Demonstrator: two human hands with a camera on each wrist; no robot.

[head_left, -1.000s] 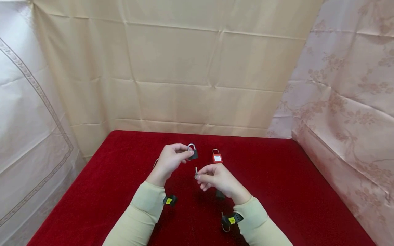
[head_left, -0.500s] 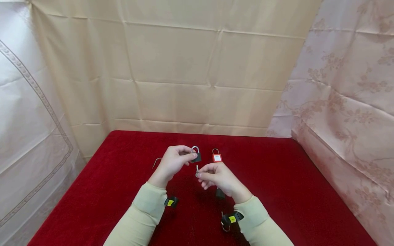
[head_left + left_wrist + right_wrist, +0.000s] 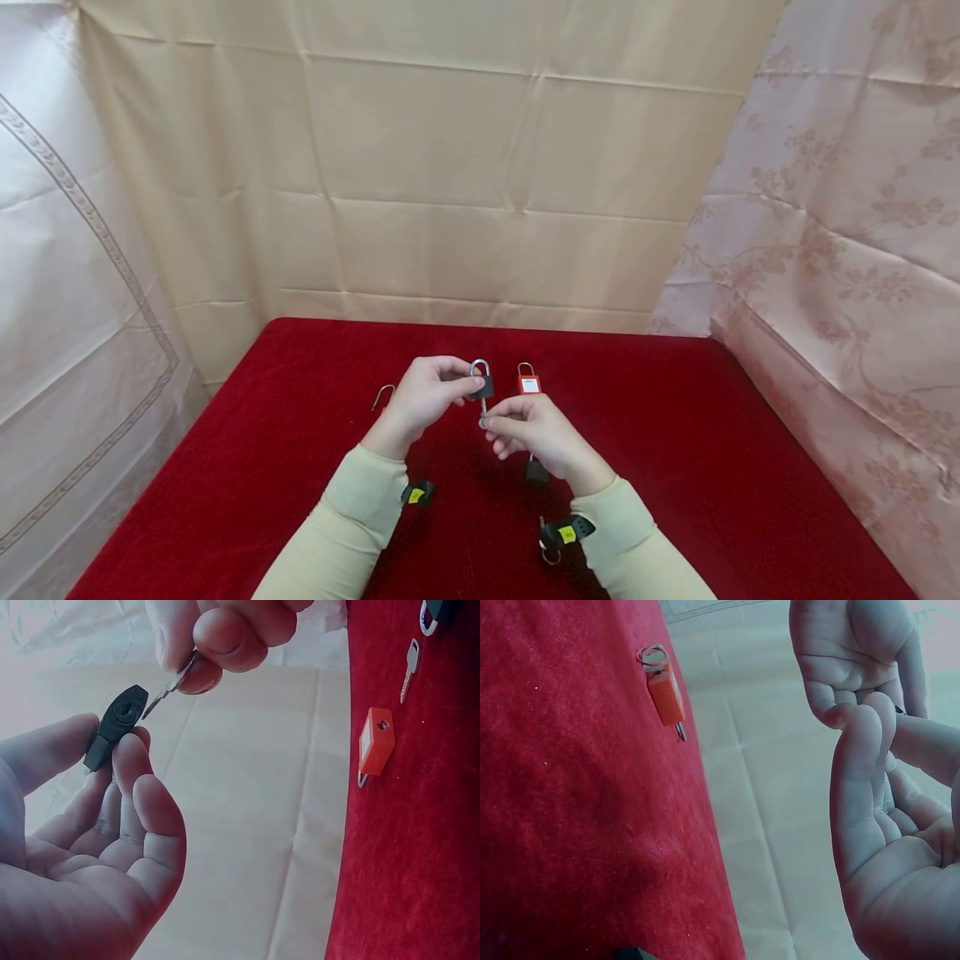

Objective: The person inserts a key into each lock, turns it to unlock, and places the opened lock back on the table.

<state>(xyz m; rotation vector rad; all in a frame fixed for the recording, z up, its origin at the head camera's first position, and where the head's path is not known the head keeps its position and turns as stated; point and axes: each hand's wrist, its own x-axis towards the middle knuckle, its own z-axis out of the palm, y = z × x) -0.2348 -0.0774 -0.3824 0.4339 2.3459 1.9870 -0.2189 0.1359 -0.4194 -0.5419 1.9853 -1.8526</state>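
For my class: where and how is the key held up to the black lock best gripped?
Probably pinch the key by its head, coming from the near right side, as the right hand does. Its toothed blade points toward the black lock, so this grip should leave the blade free.

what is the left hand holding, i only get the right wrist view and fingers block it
Observer: The left hand pinches a black padlock, and the left wrist view shows its keyhole.
Operator: ok and the other hand
Observer: In the left wrist view, the right hand pinches a key; its tip is by the padlock's edge, outside the keyhole.
Operator: anything lying off to the left
Observer: Yes, the head view shows a curved metal shackle on the red cloth, just left of the left hand; whatever it may join is not visible.
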